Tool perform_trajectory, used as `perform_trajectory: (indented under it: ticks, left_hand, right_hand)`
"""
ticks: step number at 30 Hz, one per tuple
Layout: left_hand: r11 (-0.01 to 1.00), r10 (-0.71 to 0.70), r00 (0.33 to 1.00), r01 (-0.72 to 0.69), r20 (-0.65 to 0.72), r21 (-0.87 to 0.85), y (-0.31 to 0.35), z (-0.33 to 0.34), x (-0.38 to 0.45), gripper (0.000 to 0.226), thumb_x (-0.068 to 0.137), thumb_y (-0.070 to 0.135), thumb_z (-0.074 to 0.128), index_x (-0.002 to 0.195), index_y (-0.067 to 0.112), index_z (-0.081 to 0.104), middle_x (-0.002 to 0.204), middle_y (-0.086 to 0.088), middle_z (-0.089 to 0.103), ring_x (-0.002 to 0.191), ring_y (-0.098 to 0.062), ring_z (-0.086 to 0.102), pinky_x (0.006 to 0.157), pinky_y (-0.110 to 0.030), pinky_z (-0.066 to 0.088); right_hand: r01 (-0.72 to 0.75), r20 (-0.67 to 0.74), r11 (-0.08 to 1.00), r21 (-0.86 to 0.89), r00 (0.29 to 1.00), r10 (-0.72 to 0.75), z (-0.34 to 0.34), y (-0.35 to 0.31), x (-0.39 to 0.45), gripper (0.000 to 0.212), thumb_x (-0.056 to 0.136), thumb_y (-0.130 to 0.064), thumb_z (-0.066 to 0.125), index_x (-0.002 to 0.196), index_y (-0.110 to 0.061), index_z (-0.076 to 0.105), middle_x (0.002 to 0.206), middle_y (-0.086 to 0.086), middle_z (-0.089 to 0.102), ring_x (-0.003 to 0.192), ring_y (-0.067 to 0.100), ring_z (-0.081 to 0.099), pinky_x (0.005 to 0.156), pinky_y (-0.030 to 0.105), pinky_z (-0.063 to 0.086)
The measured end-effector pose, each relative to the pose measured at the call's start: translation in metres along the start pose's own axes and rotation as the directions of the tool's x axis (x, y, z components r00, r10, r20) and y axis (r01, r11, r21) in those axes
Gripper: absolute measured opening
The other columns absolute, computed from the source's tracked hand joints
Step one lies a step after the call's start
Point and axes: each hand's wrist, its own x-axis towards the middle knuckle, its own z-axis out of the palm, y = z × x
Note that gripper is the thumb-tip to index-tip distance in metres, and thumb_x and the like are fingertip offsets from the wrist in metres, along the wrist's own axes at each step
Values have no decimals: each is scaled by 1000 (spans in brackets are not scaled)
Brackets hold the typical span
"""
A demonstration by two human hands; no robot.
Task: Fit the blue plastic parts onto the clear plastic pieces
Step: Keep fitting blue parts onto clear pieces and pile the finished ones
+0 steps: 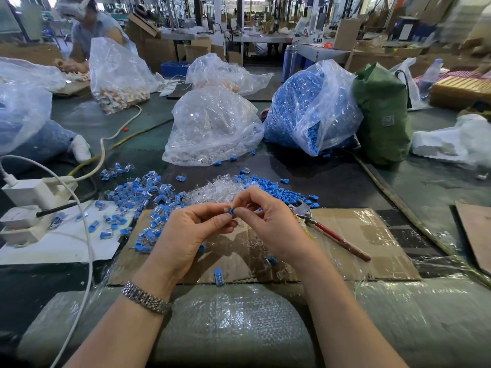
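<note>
The left hand (191, 229) and right hand (268, 221) together pinched a small blue plastic part (232, 210) against a clear plastic piece (228, 214). The clear piece was almost hidden behind the fingertips.

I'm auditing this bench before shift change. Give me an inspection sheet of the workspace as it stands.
Surface: flattened brown cardboard sheet on a dark mat.
Job's things: small blue plastic part pinched between both hands; loose clear plastic pieces; loose blue parts pile; assembled blue-and-clear pieces at left.
Clutter: red-handled pliers; clear bag of blue parts; clear bag of clear pieces; green fabric bag.
Grips: left hand and right hand closed on the part.
Cables: white cable; white power strip.
Surroundings: another worker, cartons.
</note>
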Motion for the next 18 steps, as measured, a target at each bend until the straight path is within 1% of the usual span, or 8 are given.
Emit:
perform_trajectory:
  ticks: [4, 6, 8, 10, 11, 13, 15, 18]
  left_hand:
    - [1000, -16, 1000, 16, -11, -14, 1, 0, 1, 28, 78, 14, 73, 106, 9, 79, 102, -15, 78, 94, -26, 76, 78, -22, 60]
    - [999, -25, 1000, 24, -15, -47, 0, -1, 2, 26, 78, 13, 73, 102, 10, 80, 104, -16, 77, 95, -27, 75, 80, -23, 60]
    - [997, -29, 1000, 28, -11, -76, -2, -1, 3, 24, 77, 11, 74, 101, 10, 81, 105, -19, 76, 94, -27, 75, 80, -24, 60]
    - [996, -24, 1000, 23, -6, -92, -3, -1, 4, 25, 78, 11, 74, 101, 10, 81, 105, -20, 76, 94, -27, 75, 81, -24, 60]
    - [995, -20, 1000, 20, -2, -97, -3, -1, 5, 25, 77, 12, 75, 102, 10, 81, 106, -20, 76, 94, -27, 75, 81, -24, 60]
    - [993, -17, 1000, 17, 1, -115, -4, -1, 6, 26, 77, 12, 75, 102, 9, 80, 107, -21, 76, 95, -28, 74, 81, -25, 60]
    - [991, -24, 1000, 24, -4, -129, -5, -2, 6, 25, 78, 11, 75, 102, 9, 80, 108, -21, 75, 96, -29, 74, 82, -26, 60]
    - [990, -32, 999, 30, -11, -135, -5, -2, 6, 25, 78, 10, 74, 102, 7, 80, 107, -23, 75, 95, -30, 74, 82, -27, 61]
  right_hand:
    - [-105, -43, 991, 78, 993, 108, -11, -6, -2, 15, 93, -40, 69, 105, -34, 62, 88, -16, 63, 77, -1, 59, 70, 18, 50]
    - [-223, -181, 967, -122, 963, 199, -23, -8, -1, 24, 92, -46, 68, 110, -31, 60, 97, -14, 63, 86, -1, 59, 74, 18, 48]
    - [-432, -317, 753, -497, 898, 306, -38, -8, -3, 39, 93, -49, 65, 122, -23, 57, 119, -3, 57, 107, 11, 56, 90, 31, 49]
    - [-573, -387, 458, -680, 811, 439, -52, -5, -10, 52, 92, -52, 63, 127, -15, 54, 129, 10, 50, 120, 28, 49, 100, 46, 46]
    - [-603, -387, 386, -698, 771, 506, -57, -4, -14, 51, 92, -52, 63, 123, -13, 55, 129, 13, 50, 119, 31, 49, 101, 48, 46]
    - [-630, -337, 383, -676, 726, 599, -62, -2, -20, 33, 91, -46, 66, 96, -15, 54, 122, 13, 54, 112, 32, 54, 98, 49, 48]
    - [-616, -296, 405, -676, 730, 616, -61, -1, -23, 33, 90, -38, 67, 76, -18, 45, 113, 11, 58, 109, 30, 55, 93, 45, 50]
    - [-592, -317, 392, -705, 757, 572, -59, -1, -23, 31, 90, -33, 63, 72, -19, 41, 104, 9, 54, 95, 27, 54, 75, 36, 45]
